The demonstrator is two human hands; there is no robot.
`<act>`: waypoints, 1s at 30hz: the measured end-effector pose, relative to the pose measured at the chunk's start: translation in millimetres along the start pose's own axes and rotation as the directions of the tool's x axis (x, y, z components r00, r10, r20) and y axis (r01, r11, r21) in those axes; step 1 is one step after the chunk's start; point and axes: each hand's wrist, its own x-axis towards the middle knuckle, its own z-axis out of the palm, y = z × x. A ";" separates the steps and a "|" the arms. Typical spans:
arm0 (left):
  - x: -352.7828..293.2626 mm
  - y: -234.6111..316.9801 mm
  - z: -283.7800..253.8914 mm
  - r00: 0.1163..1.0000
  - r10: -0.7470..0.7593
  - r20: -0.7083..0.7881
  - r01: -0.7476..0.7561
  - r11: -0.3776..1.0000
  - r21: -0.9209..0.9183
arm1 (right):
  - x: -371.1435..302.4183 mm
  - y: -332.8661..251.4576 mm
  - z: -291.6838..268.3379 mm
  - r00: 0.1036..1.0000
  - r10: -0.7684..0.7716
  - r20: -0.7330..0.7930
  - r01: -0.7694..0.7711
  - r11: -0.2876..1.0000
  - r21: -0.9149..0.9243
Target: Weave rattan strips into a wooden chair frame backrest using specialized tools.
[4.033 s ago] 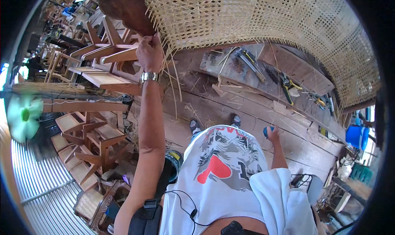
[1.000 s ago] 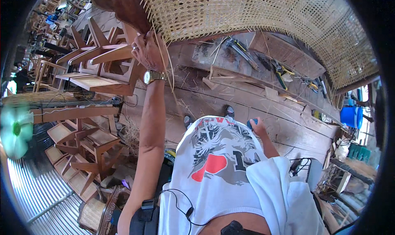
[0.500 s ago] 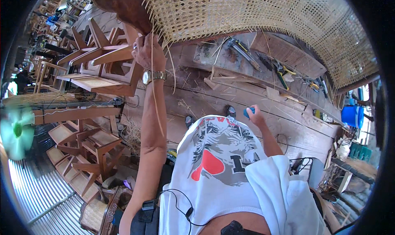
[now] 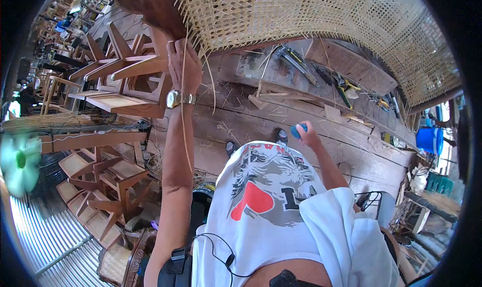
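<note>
A woven cane panel [image 4: 281,16] in a dark wooden frame [image 4: 150,11] spans the top of the view, with loose cane ends sticking out along its left edge. My left hand [image 4: 185,68] is at the lower end of that frame, fingers stretched upward against the wood; the fingertips are partly hidden. One long cane strand [image 4: 185,121] hangs down over the hand and forearm. Lower right of it, in front of my body, my right hand [image 4: 309,135] is closed around a small rounded blue object [image 4: 299,131], whose kind I cannot make out.
Pliers [image 4: 344,93] and other tools lie on a low wooden bench [image 4: 241,66] beneath the panel. Unfinished wooden chairs [image 4: 120,61] are stacked at left, more below them. A green fan [image 4: 21,160] spins at far left. A blue bucket [image 4: 430,141] stands at right.
My left hand has straightened its fingers against the frame, and its wrist and forearm have shifted slightly left and down. My right hand has moved a little up and left with the blue object.
</note>
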 end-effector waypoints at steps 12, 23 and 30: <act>-25.3 -16.2 12.5 0.865 -0.392 0.313 0.496 0.758 -0.423 | 136.1 -376.6 62.6 0.911 -0.334 0.243 0.076 0.714 0.696; -34.5 -8.8 9.6 0.798 -0.368 0.478 0.603 0.495 -0.625 | 157.8 -420.8 98.6 0.949 -0.123 -0.290 0.291 0.694 0.659; -41.6 -4.6 42.5 0.964 -0.165 0.209 0.262 0.730 -0.631 | 160.6 -481.3 127.4 0.863 -0.106 -0.494 0.228 0.954 0.193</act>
